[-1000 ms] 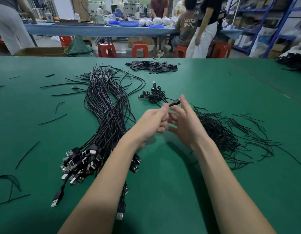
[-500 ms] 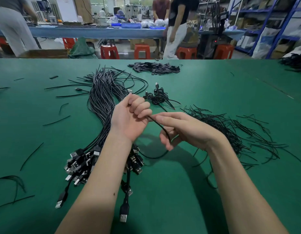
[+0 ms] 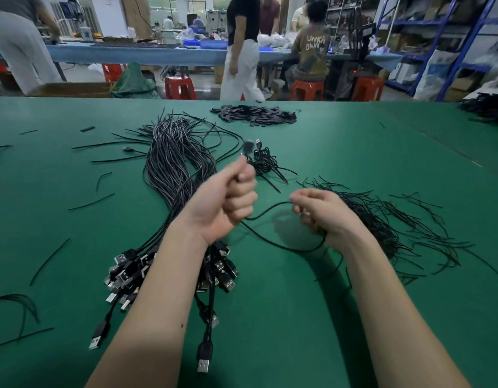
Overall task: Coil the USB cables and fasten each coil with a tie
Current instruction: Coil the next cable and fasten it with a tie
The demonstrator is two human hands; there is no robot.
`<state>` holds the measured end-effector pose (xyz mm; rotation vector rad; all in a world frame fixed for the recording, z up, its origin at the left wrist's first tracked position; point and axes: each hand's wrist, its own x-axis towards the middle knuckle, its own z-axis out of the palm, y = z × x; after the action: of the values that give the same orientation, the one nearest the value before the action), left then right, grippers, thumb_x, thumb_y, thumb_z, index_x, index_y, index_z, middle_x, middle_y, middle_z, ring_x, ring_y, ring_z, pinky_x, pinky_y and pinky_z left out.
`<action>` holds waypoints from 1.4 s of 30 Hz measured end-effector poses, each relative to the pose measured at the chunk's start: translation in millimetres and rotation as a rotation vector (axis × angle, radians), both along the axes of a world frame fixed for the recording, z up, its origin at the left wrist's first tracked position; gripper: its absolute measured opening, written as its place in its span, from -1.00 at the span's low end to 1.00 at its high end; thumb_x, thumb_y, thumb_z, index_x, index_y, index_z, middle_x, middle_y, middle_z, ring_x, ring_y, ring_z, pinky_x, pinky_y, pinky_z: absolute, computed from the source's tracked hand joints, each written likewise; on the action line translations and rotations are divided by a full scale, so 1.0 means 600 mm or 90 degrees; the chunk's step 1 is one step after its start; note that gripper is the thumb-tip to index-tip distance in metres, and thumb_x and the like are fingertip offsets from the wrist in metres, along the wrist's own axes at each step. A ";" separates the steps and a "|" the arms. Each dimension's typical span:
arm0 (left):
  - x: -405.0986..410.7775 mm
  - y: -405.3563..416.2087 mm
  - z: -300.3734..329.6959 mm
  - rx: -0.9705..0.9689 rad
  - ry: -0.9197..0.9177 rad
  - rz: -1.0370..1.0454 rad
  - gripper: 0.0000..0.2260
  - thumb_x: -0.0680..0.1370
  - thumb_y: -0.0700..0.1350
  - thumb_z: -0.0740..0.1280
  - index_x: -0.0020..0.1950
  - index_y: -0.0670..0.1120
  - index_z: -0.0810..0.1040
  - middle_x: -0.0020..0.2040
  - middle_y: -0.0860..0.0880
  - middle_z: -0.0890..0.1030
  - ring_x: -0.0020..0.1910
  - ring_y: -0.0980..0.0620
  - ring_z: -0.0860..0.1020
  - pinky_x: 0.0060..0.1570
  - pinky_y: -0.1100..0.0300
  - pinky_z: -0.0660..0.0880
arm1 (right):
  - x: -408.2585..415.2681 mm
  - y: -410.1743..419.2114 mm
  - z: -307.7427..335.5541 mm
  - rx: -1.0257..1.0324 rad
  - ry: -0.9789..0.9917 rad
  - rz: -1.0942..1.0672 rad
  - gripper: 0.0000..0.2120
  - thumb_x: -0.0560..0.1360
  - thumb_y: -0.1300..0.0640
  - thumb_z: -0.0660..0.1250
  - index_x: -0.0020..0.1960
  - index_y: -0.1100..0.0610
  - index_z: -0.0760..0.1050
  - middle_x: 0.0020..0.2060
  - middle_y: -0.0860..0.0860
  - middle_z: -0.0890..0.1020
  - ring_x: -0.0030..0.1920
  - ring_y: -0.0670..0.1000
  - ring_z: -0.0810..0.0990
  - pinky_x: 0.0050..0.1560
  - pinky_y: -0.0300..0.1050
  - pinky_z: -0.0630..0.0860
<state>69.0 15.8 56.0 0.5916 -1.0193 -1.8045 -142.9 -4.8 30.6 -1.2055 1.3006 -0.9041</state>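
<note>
Coiling step, looks like the first loops. Left hand (image 3: 228, 200) fisted on one end of a USB cable (image 3: 273, 242); right hand (image 3: 323, 217) pinches its slack, which sags between them over the green table (image 3: 270, 317). Next: wrap slack around, then grab a tie from pile (image 3: 382, 222) beside right hand.

Green table (image 3: 298, 317), black cables (image 3: 175, 163), silver plugs (image 3: 202, 366), red stools (image 3: 180, 86)
</note>
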 end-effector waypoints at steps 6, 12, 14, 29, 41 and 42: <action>-0.073 -0.004 -0.019 -0.021 -0.319 0.123 -0.55 0.74 0.00 0.01 0.04 -0.19 0.63 -0.14 -0.11 0.73 -0.22 0.01 0.70 -0.21 0.25 0.58 | 0.022 0.021 0.060 -0.189 -0.086 0.052 -0.91 0.64 0.19 0.30 -0.03 0.08 0.53 -0.26 -0.05 0.61 -0.45 -0.12 0.37 -0.47 -0.33 0.28; -0.042 -0.014 -0.006 0.075 0.166 0.167 -0.56 0.74 -0.05 -0.02 0.24 -0.31 0.53 0.14 -0.23 0.68 0.13 -0.11 0.67 0.04 0.13 0.63 | 0.014 0.042 0.035 0.060 -0.118 0.470 -0.95 0.56 0.22 0.34 0.00 0.15 0.48 -0.15 0.12 0.59 -0.05 0.09 0.62 0.21 0.16 0.55; -0.030 -0.009 -0.001 0.092 0.252 0.133 -0.56 0.74 -0.08 0.01 0.17 -0.32 0.59 0.10 -0.22 0.69 0.05 -0.11 0.69 -0.05 0.17 0.65 | 0.005 0.044 0.018 0.127 -0.183 0.521 -0.91 0.56 0.28 0.32 0.00 0.14 0.44 -0.14 0.15 0.56 0.00 0.16 0.62 0.20 0.17 0.56; -0.026 -0.006 -0.015 -0.115 -0.402 0.126 -0.60 0.73 -0.04 0.11 -0.06 -0.22 0.64 -0.29 -0.03 0.70 -0.25 0.06 0.69 -0.07 0.20 0.64 | 0.058 0.028 0.053 -0.445 0.351 -0.042 -0.76 0.50 0.03 0.37 0.11 -0.11 0.38 -0.20 -0.16 0.61 -0.36 -0.15 0.49 -0.26 -0.09 0.43; -0.044 -0.010 -0.006 0.029 0.076 0.242 -0.55 0.74 -0.02 -0.01 0.14 -0.27 0.58 0.04 -0.19 0.71 0.06 -0.09 0.69 -0.01 0.16 0.64 | 0.060 0.055 0.056 -0.051 -0.005 0.343 -0.89 0.66 0.21 0.29 -0.03 0.14 0.40 -0.21 0.11 0.69 -0.23 0.11 0.65 0.00 0.01 0.65; -0.041 -0.008 -0.004 0.033 0.114 0.226 -0.54 0.74 -0.03 0.00 0.08 -0.28 0.61 -0.01 -0.19 0.72 0.03 -0.11 0.70 -0.07 0.20 0.65 | 0.054 0.052 0.053 -0.020 0.020 0.356 -0.89 0.65 0.17 0.31 -0.03 0.13 0.41 -0.22 0.12 0.69 -0.24 0.10 0.65 -0.01 -0.01 0.65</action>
<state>44.2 11.1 53.9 0.5902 -0.6990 -1.5411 -110.3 26.7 62.5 -1.5081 0.8972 -0.5006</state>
